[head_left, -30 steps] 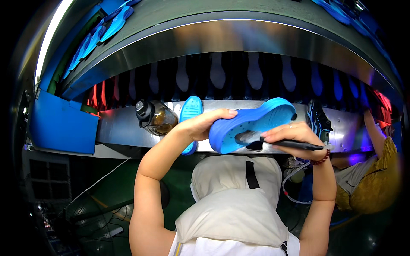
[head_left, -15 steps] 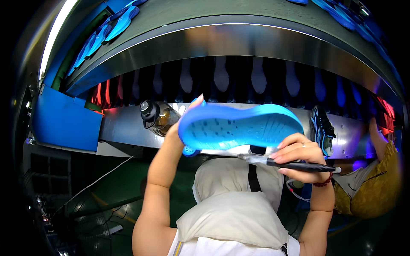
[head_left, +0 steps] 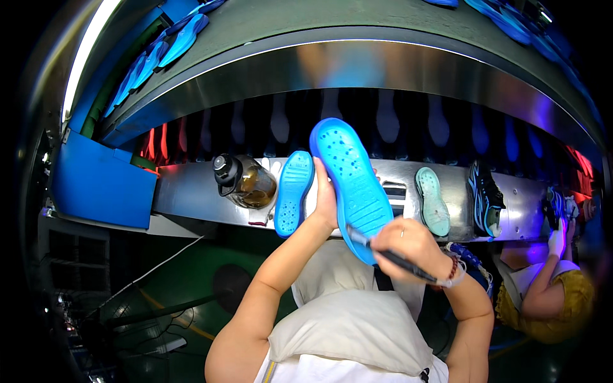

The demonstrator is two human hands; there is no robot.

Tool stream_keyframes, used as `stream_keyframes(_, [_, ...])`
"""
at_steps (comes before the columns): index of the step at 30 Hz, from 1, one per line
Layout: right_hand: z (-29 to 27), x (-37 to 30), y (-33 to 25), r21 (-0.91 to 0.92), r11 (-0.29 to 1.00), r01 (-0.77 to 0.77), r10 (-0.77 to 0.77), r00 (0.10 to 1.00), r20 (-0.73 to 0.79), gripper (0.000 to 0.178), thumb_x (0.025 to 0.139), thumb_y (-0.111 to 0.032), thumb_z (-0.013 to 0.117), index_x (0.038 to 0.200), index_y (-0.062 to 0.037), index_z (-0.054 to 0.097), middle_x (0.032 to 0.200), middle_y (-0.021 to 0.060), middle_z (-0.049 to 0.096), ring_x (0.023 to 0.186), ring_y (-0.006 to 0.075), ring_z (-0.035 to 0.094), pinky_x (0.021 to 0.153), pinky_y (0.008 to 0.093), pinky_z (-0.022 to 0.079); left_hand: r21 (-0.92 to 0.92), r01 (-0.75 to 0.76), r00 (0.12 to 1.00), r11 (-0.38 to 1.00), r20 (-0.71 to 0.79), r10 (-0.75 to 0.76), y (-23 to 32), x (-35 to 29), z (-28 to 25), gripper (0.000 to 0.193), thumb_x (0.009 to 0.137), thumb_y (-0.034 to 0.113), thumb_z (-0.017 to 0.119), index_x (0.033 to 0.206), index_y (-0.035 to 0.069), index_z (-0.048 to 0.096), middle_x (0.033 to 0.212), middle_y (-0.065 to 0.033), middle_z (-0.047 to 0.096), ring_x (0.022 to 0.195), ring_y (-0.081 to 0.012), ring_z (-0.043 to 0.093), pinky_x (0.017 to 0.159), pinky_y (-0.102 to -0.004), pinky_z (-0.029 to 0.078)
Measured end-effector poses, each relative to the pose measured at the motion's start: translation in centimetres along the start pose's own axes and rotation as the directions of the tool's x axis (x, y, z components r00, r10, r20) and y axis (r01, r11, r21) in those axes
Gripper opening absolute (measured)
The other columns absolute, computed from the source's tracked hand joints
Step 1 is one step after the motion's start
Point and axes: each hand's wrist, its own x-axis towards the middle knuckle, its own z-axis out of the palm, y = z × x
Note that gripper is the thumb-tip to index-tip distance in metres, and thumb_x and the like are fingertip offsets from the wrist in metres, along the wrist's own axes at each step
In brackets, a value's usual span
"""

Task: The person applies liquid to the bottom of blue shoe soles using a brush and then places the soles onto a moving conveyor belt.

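A bright blue shoe sole (head_left: 351, 167) is held up in front of me, toe end away and tilted a little left. My left hand (head_left: 326, 199) grips it by its left edge, some fingers hidden behind it. In my right hand (head_left: 414, 246) is a brush (head_left: 405, 263) with a black handle. Its pale tip is at the inner face of the sole, near the lower left edge; blur hides whether it touches. Just left of my left hand, a second blue sole (head_left: 295, 195) lies on the metal ledge (head_left: 185, 193).
On the ledge stand a dark-capped bottle (head_left: 250, 183), a pale green sole (head_left: 433, 201) and a black shoe (head_left: 484, 198). Beyond it hang dark soles (head_left: 386, 118) under a conveyor (head_left: 357, 14) carrying blue soles (head_left: 184, 39). At right, another person (head_left: 543, 290) works in yellow clothing.
The blue sole has swung from crosswise to nearly upright, and my left hand has moved right along with it. My right hand has shifted left, bringing the brush tip onto or over the sole.
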Motion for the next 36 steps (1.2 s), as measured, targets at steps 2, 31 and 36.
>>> stream_keyframes(2, [-0.8, -0.1, -0.3, 0.143, 0.989, -0.035, 0.033, 0.999, 0.019, 0.017, 0.065, -0.001, 0.065, 0.081, -0.005, 0.063, 0.077, 0.0084, 0.061, 0.076, 0.0219, 0.058, 0.069, 0.0285, 0.046, 0.022, -0.031, 0.999, 0.999, -0.009, 0.031, 0.4, -0.1, 0.0, 0.089, 0.071, 0.079, 0.016, 0.123, 0.01, 0.039, 0.109, -0.0178, 0.052, 0.102, -0.0324, 0.052, 0.087, -0.0485, 0.043])
stream_keyframes(31, [-3.5, 0.1, 3.3, 0.577, 0.816, -0.04, 0.048, 0.999, 0.002, 0.023, 0.068, -0.001, 0.068, 0.091, -0.0015, 0.065, 0.091, 0.0097, 0.065, 0.099, 0.0239, 0.054, 0.086, 0.0341, 0.042, 0.163, -0.324, 0.939, 0.932, 0.177, 0.295, 6.2, -0.2, 6.3, 0.093, 0.072, 0.078, 0.023, 0.123, 0.003, 0.038, 0.112, -0.0187, 0.052, 0.103, -0.0309, 0.052, 0.09, -0.0472, 0.042])
stream_keyframes(36, [-2.6, 0.4, 2.9, 0.808, 0.586, -0.066, 0.296, 0.945, -0.137, 0.019, 0.072, 0.0, 0.063, 0.091, 0.0034, 0.061, 0.098, 0.0177, 0.06, 0.098, 0.0261, 0.056, 0.089, 0.036, 0.042, 0.109, -0.252, 0.964, 0.962, 0.112, 0.24, 7.0, -0.6, 9.5, 0.075, 0.082, 0.064, 0.029, 0.123, 0.001, 0.039, 0.111, -0.0175, 0.053, 0.102, -0.0283, 0.053, 0.088, -0.041, 0.044])
